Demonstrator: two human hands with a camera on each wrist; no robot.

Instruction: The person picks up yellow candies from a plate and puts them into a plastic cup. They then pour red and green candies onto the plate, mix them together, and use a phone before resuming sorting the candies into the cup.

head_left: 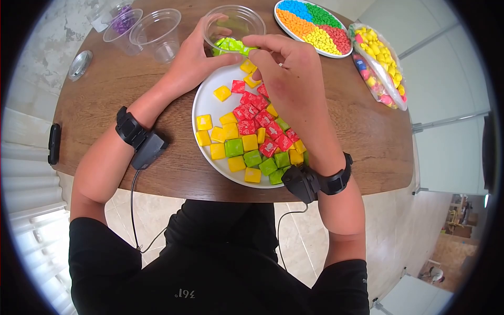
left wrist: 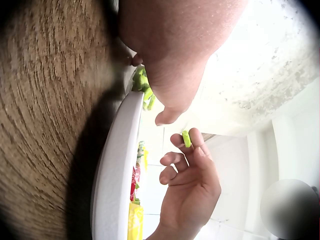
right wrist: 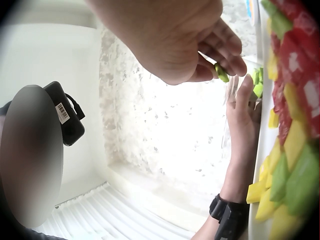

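Observation:
My left hand (head_left: 195, 56) grips a clear plastic cup (head_left: 245, 22) at the far edge of a white plate (head_left: 209, 106). Bright green wrapped candies (head_left: 228, 45) lie in the cup. Between thumb and fingertips my right hand (head_left: 291, 68) pinches one green candy (left wrist: 186, 138), held at the cup's near right side; the right wrist view shows this green candy (right wrist: 221, 72) as well. Spread over the plate are red candies (head_left: 245, 111), yellow candies (head_left: 222, 93) and darker green candies (head_left: 234, 147), all square and wrapped. The right forearm covers the plate's right edge.
Left of the cup stand another clear cup (head_left: 155, 31) and one with purple pieces (head_left: 124, 22). A round clear lid (head_left: 80, 65) lies at the left. Behind on the right are an oval plate of coloured sweets (head_left: 315, 26) and a bag with yellow pieces (head_left: 379, 60).

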